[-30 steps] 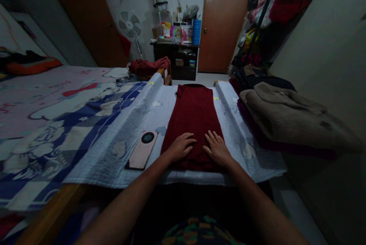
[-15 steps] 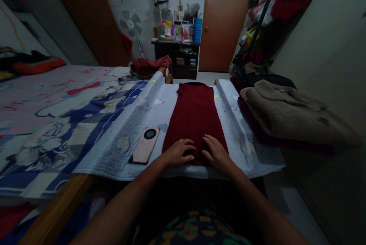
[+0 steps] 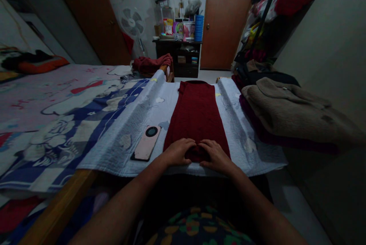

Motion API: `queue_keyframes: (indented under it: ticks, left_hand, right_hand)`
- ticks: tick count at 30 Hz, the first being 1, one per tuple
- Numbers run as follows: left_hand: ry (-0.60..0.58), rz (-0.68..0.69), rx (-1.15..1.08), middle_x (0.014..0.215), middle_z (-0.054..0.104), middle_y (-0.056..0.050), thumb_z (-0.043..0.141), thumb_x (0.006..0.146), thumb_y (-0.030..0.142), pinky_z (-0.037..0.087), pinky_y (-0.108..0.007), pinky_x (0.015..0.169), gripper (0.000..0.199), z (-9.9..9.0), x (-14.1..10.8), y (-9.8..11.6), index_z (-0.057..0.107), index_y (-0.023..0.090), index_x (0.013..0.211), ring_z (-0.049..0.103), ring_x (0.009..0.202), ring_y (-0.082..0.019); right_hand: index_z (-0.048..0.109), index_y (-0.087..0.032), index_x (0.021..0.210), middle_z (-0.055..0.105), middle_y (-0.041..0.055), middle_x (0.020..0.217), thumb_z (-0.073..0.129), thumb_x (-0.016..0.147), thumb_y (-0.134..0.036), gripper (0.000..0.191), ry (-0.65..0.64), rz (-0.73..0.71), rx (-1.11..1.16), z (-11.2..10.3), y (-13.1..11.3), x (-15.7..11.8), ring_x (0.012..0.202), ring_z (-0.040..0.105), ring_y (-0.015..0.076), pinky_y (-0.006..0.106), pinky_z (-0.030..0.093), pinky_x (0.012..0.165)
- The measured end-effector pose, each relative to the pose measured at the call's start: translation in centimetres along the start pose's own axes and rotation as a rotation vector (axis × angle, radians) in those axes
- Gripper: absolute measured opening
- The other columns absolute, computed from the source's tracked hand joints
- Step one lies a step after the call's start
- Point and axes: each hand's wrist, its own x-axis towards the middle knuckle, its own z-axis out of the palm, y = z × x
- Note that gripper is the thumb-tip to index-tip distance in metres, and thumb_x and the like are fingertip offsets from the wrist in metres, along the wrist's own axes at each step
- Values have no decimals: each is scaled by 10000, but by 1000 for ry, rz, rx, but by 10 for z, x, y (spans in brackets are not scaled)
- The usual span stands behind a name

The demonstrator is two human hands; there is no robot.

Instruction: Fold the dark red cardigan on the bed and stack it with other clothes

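Left hand [image 3: 177, 151] and right hand [image 3: 217, 156] are both at the near end of the red cloth [image 3: 197, 111], side by side, with their fingertips almost meeting close to its middle line. Fingers of each hand are bent over the cloth, and the thumbs stand apart from them, toward the near edge; whether some fabric is pinched between, I cannot tell. From the hands, the cloth stretches straight forward, away from the person, and its long axis follows this same direction. Neither hand is nearer to it: each one is on its own side of this axis. Under the cloth is the pale sheet [image 3: 170, 93]. Beside the cloth, on the left, lies the phone [image 3: 146, 146]; farther to the right is the folded coat [image 3: 286, 113].
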Motion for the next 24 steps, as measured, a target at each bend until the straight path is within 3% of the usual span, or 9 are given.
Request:
queue_keyframes:
  ticks: [4,11,17,20,24]
  left_hand:
    - [44,-47,51,1284,595,-79,660,703,212,438,-350,1007,556,2,-4,7,523,208,1242,560,1179,-241]
    - [22,-51,145,1415,501,-69,631,730,196,450,-337,1006,572,2,-9,17,471,228,1279,537,1227,-233]
    - [25,-108,230,1202,595,-53,581,825,294,514,-312,821,316,0,-3,26,553,229,1133,636,1005,-216]
    - [16,-132,233,1112,610,-32,556,856,312,510,-287,747,258,-2,-1,23,587,246,1104,650,903,-191]
    - [8,-118,163,1063,644,-24,589,846,321,495,-281,783,277,-5,3,12,622,258,1114,646,939,-193]
  right_hand:
    - [550,-175,1282,532,104,1349,701,726,-256,582,30,-19,16,0,-1,2,1197,475,248,410,375,1031]
    - [616,-166,1197,606,106,1273,631,798,-230,404,55,-2,46,-3,-2,6,1167,521,242,411,406,1011]
    - [638,-178,1167,620,92,1266,588,830,-190,341,67,0,66,-1,-2,7,1172,534,223,389,406,1023]
    - [605,-175,1219,598,97,1295,585,841,-218,381,73,4,50,0,-5,4,1193,517,224,391,388,1038]
    - [470,-182,1372,541,108,1344,687,777,-341,653,52,5,-58,0,-15,1,1194,480,269,417,382,1018]
